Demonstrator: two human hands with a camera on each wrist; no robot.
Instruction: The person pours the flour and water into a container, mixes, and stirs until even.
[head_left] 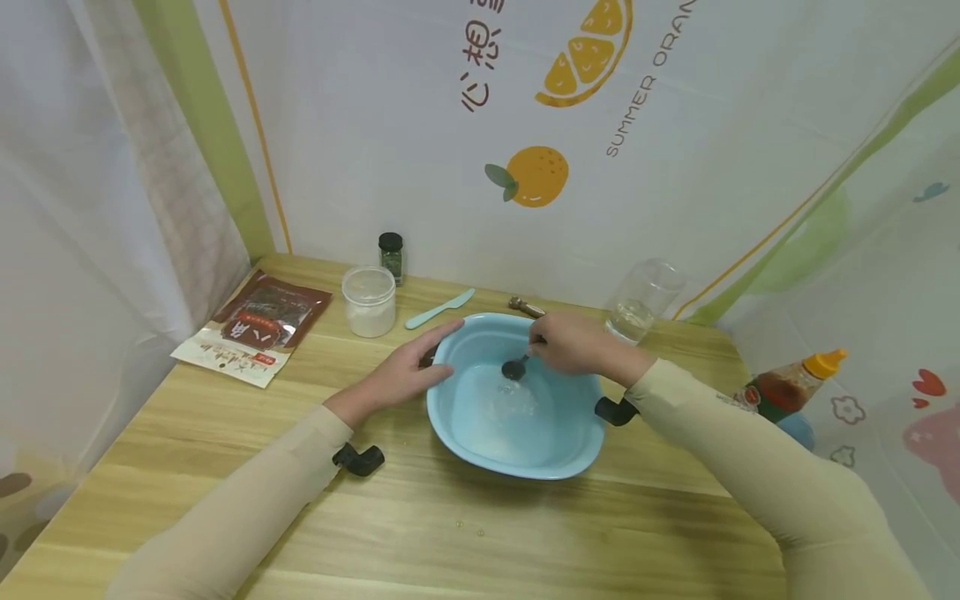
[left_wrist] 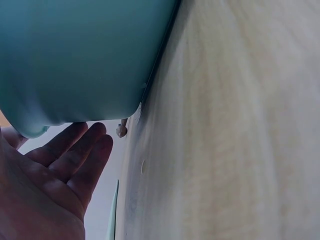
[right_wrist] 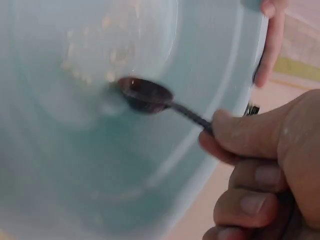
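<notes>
A light blue plastic basin (head_left: pixel 480 454) stands on the wooden table, with pale bits and a whitish wet patch on its bottom. My left hand (head_left: pixel 401 372) grips its left rim, thumb over the inside; in the left wrist view the fingers (left_wrist: pixel 75 152) lie along the outer wall. Between thumb and index finger, my right hand (head_left: pixel 573 343) pinches the thin handle of a small dark spoon (right_wrist: pixel 145 95). The spoon's round bowl is low inside the basin, near the pale bits.
Behind the basin are a tub of white powder (head_left: pixel 370 308), a green-herb jar (head_left: pixel 392 260), a pale blue knife (head_left: pixel 441 308) and a glass of clear liquid (head_left: pixel 633 312). A spice packet (head_left: pixel 258 325) lies at left. A red sauce bottle (head_left: pixel 783 387) stands at right.
</notes>
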